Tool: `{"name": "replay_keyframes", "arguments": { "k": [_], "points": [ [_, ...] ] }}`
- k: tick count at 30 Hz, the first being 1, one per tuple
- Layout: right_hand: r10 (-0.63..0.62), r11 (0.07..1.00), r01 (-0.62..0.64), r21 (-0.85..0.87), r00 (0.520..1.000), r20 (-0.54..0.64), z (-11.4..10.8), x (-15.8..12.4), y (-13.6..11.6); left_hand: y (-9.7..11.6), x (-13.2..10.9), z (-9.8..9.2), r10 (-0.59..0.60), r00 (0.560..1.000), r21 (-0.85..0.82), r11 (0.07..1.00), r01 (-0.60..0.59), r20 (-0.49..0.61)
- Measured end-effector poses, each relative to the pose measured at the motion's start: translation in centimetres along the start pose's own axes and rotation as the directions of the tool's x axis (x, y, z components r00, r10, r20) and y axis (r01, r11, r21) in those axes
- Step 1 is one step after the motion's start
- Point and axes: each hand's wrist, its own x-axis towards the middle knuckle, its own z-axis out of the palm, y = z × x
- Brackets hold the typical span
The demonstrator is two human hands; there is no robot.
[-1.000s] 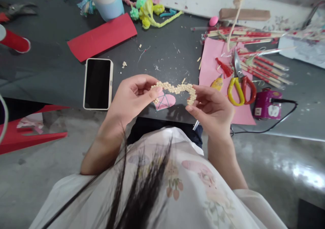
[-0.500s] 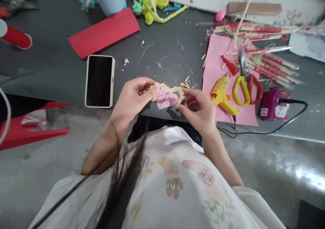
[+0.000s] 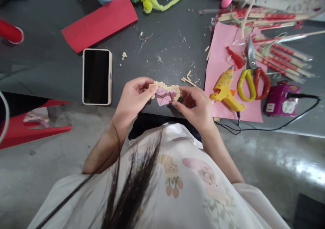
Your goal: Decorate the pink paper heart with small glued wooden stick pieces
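A strip of small cream beads [image 3: 165, 86] bends in a curve over a pink paper heart [image 3: 164, 97] marked with crossed lines, near the front edge of the dark table [image 3: 50, 66]. My left hand [image 3: 134, 98] pinches the strip's left end. My right hand [image 3: 196, 105] pinches its right end, fingers curled close to the heart. Both hands sit just above the table edge, over my lap.
A phone [image 3: 96, 76] lies face up to the left. On the pink sheet [image 3: 223, 46] at the right lie a yellow glue gun [image 3: 225, 90], yellow-and-red scissors [image 3: 252, 80] and wrapped sticks. A purple plug box [image 3: 278, 100] with a black cord sits farther right. Red paper [image 3: 100, 21] lies behind.
My hands have drawn closer together, bending the bead strip from a long line into a tight curve over the pink heart. The glue gun now shows, uncovered by my right hand.
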Motion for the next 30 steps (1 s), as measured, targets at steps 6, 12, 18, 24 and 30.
{"name": "replay_keyframes", "arguments": {
  "k": [6, 12, 18, 24, 30],
  "points": [
    [-0.025, 0.996, 0.027, -0.087, 0.999, 0.019, 0.3, 0.1, 0.2, -0.7, 0.1, 1.4, -0.118, 0.993, -0.199, 0.973, 0.113, -0.013],
    [-0.023, 0.988, 0.028, -0.151, 0.999, 0.036, 0.6, 0.0, 0.2, -0.6, 0.1, 2.0, -0.184, 0.983, -0.248, 0.953, 0.173, -0.020],
    [-0.015, 0.979, 0.029, -0.201, 0.997, 0.072, 0.7, 0.1, 0.2, -0.5, -0.2, 2.1, -0.185, 0.983, -0.293, 0.940, 0.174, -0.013],
    [-0.019, 0.975, 0.037, -0.217, 0.996, 0.084, 0.5, 0.1, -0.1, -0.5, -0.1, 2.0, -0.216, 0.976, -0.290, 0.935, 0.205, -0.006],
    [0.055, 0.971, -0.064, -0.232, 0.997, -0.047, -5.0, -0.3, 0.1, -0.7, 0.2, 1.9, -0.209, 0.978, -0.253, 0.947, 0.197, -0.018]
  ]
}}
